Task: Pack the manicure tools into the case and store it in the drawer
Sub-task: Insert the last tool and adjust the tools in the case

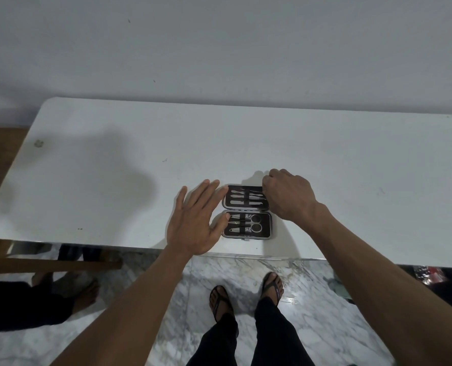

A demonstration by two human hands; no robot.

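Observation:
A small black manicure case (246, 211) lies open flat near the front edge of the white table (114, 167). Its far half holds slim metal tools (246, 198) under a strap. The near half holds scissors (255, 223) and clippers. My left hand (195, 220) hovers flat at the case's left side, fingers spread, thumb touching the near half's left edge. My right hand (288, 196) curls over the far half's right end, fingertips hidden at the case's rim. Whether it grips the rim or a tool I cannot tell.
A grey wall rises behind the table. Marble floor and my sandalled feet (246, 294) show below the table's front edge. Another person's bare foot (85, 294) and dark clothing sit at lower left, beside a wooden bar (61, 264). No drawer is in view.

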